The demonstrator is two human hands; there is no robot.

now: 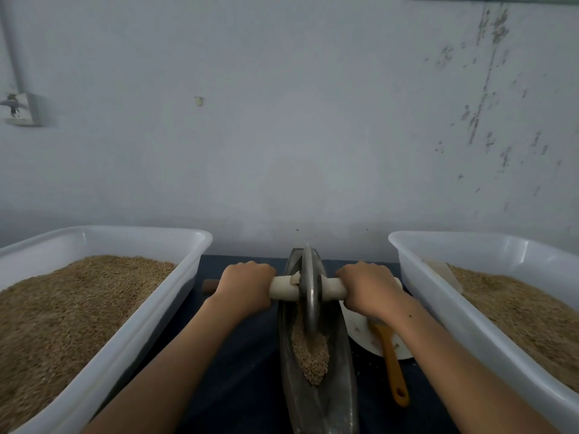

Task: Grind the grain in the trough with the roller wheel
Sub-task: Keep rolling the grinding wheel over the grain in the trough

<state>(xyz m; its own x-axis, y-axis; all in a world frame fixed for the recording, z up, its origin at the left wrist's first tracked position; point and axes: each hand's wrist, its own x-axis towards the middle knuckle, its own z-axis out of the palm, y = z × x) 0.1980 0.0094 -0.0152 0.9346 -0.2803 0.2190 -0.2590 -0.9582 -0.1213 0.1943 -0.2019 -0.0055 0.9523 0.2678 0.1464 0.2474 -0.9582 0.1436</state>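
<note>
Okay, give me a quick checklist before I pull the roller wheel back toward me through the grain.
1. Left hand grips the axle handle: ok.
2. Right hand grips the other side of the handle: ok.
3. Roller wheel sits upright in the trough: ok.
4. Grain lies in the trough on the near side of the wheel: ok.
5. Orange-handled tool on the white plate lies outside the trough: ok.
6. Grain under the wheel already crushed: cannot tell.
</note>
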